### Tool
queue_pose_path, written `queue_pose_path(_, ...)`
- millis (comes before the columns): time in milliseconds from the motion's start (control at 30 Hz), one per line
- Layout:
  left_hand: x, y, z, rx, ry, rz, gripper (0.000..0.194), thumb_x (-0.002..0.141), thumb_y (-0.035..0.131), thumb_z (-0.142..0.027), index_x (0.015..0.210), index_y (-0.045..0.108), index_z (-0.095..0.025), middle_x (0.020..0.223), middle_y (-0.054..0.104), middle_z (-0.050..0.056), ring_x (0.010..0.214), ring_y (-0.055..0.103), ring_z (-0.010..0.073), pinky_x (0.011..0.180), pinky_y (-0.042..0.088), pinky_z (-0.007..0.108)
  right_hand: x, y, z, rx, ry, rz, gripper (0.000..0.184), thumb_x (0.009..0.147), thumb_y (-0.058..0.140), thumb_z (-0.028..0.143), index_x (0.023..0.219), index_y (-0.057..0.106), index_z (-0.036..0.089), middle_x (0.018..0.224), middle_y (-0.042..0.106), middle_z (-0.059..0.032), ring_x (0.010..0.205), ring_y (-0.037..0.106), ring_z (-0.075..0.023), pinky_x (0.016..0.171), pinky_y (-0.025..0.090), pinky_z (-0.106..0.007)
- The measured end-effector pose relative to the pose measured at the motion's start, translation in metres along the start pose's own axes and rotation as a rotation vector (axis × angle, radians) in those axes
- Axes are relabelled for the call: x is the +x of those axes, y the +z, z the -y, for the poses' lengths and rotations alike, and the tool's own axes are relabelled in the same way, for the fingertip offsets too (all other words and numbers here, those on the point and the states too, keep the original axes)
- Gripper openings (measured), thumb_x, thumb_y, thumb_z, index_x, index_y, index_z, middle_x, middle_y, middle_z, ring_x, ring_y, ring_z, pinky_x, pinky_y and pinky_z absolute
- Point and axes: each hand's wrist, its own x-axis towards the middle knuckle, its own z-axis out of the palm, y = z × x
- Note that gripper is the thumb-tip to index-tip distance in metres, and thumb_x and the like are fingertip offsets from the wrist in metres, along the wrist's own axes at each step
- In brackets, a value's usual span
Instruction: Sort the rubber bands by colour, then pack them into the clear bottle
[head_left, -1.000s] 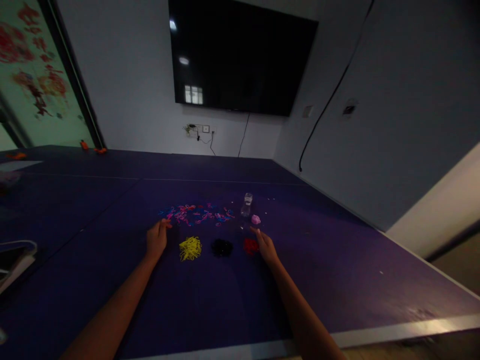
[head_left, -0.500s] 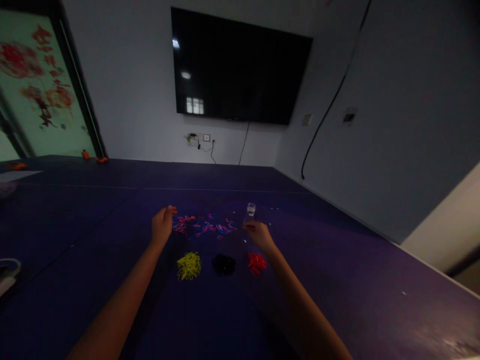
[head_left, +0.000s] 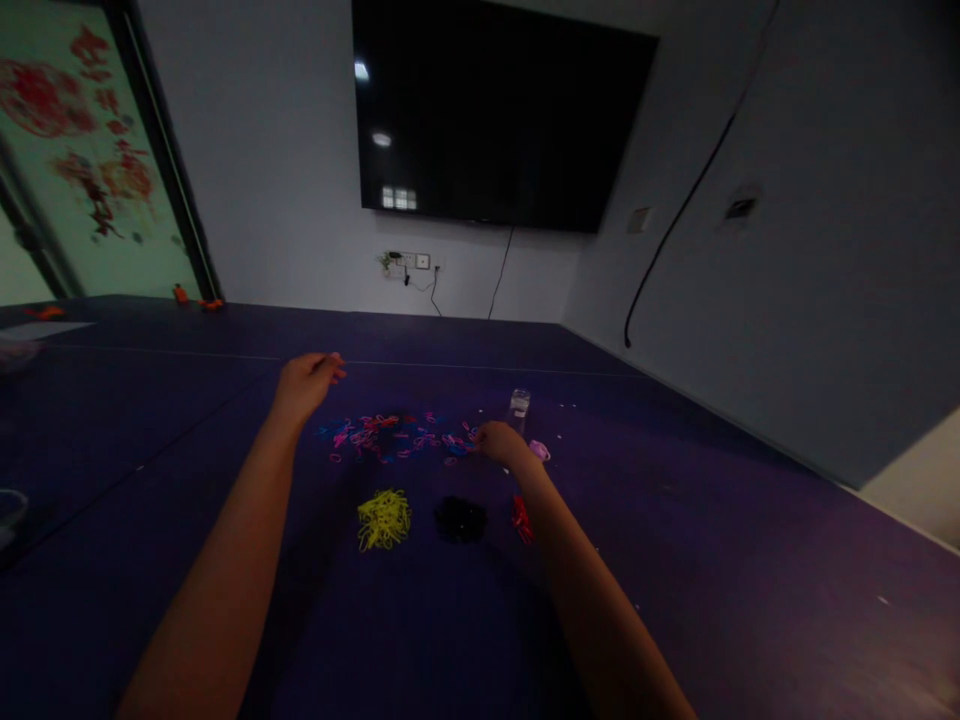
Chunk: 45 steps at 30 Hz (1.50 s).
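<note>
My left hand [head_left: 309,385] hovers above the table behind the left end of a mixed scatter of pink, blue and red rubber bands [head_left: 367,432]. Its fingers are loosely bent, tips apart, with nothing visible in them. At the scatter's right end, my right hand [head_left: 504,443] is closed with fingertips pinched; what they hold, if anything, is too small to make out. Closer to me lie a heap of yellow rubber bands [head_left: 384,519], a black heap [head_left: 460,520] and a red heap [head_left: 522,519], the last partly hidden by my right forearm.
A clear bottle [head_left: 519,405] stands just behind my right hand, with a pink scrunched item [head_left: 538,451] beside it. White scraps dot the purple table [head_left: 712,520]. Orange objects [head_left: 212,304] sit at the far left edge; a large television [head_left: 495,115] hangs on the wall.
My left hand has lifted and moved away from me, off the scatter's left end. My right hand has moved from near the red heap and bottle to the scatter's right end.
</note>
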Motion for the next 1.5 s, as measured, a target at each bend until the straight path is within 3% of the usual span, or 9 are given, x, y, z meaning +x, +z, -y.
queue_pose_path(167, -0.001, -0.004, -0.005, 0.012, 0.011, -0.009, 0.033, 0.079, 0.047, -0.042, 0.077, 0.066, -0.015, 0.073, 0.071, 0.007, 0.061, 0.064, 0.0161, 0.058, 0.047, 0.026, 0.001, 0.003, 0.001, -0.039, -0.004, -0.005, 0.024, 0.077, 0.052, 0.015, 0.093, 0.069, 0.018, 0.098, 0.068, -0.0094, 0.092, 0.062, -0.0184, 0.075, 0.042, -0.022)
queue_pose_path(367, 0.000, 0.007, -0.001, 0.067, 0.030, 0.044, 0.034, 0.079, 0.045, -0.043, 0.073, 0.065, -0.016, 0.069, 0.070, 0.006, 0.058, 0.063, 0.0158, 0.057, 0.047, 0.026, -0.001, 0.009, 0.006, -0.076, 0.009, -0.017, 0.022, 0.078, 0.051, 0.016, 0.091, 0.068, 0.020, 0.097, 0.068, -0.0074, 0.089, 0.063, -0.0186, 0.074, 0.044, -0.025)
queue_pose_path(533, -0.002, 0.015, -0.004, 0.140, 0.081, 0.109, 0.034, 0.079, 0.044, -0.042, 0.073, 0.066, -0.016, 0.069, 0.070, 0.005, 0.059, 0.063, 0.0166, 0.058, 0.046, 0.026, -0.005, 0.010, 0.011, -0.109, 0.022, -0.026, 0.024, 0.083, 0.048, 0.022, 0.097, 0.066, 0.016, 0.101, 0.067, -0.0135, 0.094, 0.062, -0.0226, 0.077, 0.045, -0.029)
queue_pose_path(733, -0.006, 0.014, -0.010, 0.163, 0.078, 0.119, 0.034, 0.079, 0.043, -0.041, 0.076, 0.066, -0.016, 0.070, 0.070, 0.005, 0.060, 0.064, 0.0170, 0.061, 0.047, 0.027, -0.006, 0.011, 0.012, -0.124, 0.010, 0.002, 0.026, 0.083, 0.046, 0.015, 0.100, 0.065, 0.013, 0.106, 0.065, -0.0173, 0.099, 0.061, -0.0255, 0.079, 0.046, -0.032)
queue_pose_path(933, -0.004, 0.013, -0.009, 0.165, 0.080, 0.112, 0.035, 0.080, 0.043, -0.041, 0.077, 0.066, -0.016, 0.071, 0.071, 0.006, 0.061, 0.064, 0.0173, 0.060, 0.047, 0.026, -0.005, -0.002, 0.002, -0.080, -0.022, 0.008, 0.025, 0.081, 0.047, 0.011, 0.095, 0.067, 0.010, 0.101, 0.066, -0.0189, 0.095, 0.062, -0.0255, 0.076, 0.045, -0.030)
queue_pose_path(1100, -0.004, 0.020, -0.005, 0.183, 0.093, 0.135, 0.034, 0.078, 0.045, -0.043, 0.071, 0.066, -0.017, 0.067, 0.070, 0.006, 0.060, 0.064, 0.0183, 0.058, 0.046, 0.027, -0.005, -0.016, 0.002, 0.001, -0.096, -0.029, 0.021, 0.080, 0.048, 0.009, 0.091, 0.066, 0.012, 0.099, 0.067, -0.0139, 0.092, 0.061, -0.0193, 0.074, 0.042, -0.023)
queue_pose_path(1200, -0.010, 0.033, -0.008, 0.171, 0.113, 0.216, 0.029, 0.075, 0.050, -0.041, 0.065, 0.065, -0.018, 0.062, 0.069, 0.005, 0.057, 0.062, 0.0182, 0.055, 0.045, 0.027, -0.005, -0.022, 0.010, 0.067, -0.165, -0.059, 0.022, 0.084, 0.043, 0.012, 0.092, 0.063, 0.013, 0.094, 0.067, -0.0087, 0.086, 0.060, -0.0139, 0.071, 0.040, -0.020)
queue_pose_path(1367, -0.030, 0.060, -0.024, 0.012, 0.141, 0.536, 0.023, 0.071, 0.056, -0.038, 0.069, 0.067, -0.018, 0.066, 0.070, 0.006, 0.058, 0.062, 0.0176, 0.054, 0.044, 0.026, -0.008, -0.031, 0.033, 0.384, -0.372, -0.127, 0.018, 0.085, 0.041, 0.017, 0.084, 0.058, 0.013, 0.076, 0.061, -0.0020, 0.068, 0.053, -0.0103, 0.061, 0.038, -0.020)
queue_pose_path(1500, -0.043, 0.074, -0.034, 0.023, 0.218, 0.613, 0.030, 0.072, 0.054, -0.043, 0.062, 0.066, -0.017, 0.059, 0.067, 0.004, 0.054, 0.058, 0.0162, 0.050, 0.040, 0.024, -0.014, -0.038, 0.048, 0.479, -0.460, -0.160, 0.013, 0.083, 0.043, 0.017, 0.080, 0.056, 0.014, 0.072, 0.057, 0.0005, 0.066, 0.049, -0.0096, 0.062, 0.036, -0.021)
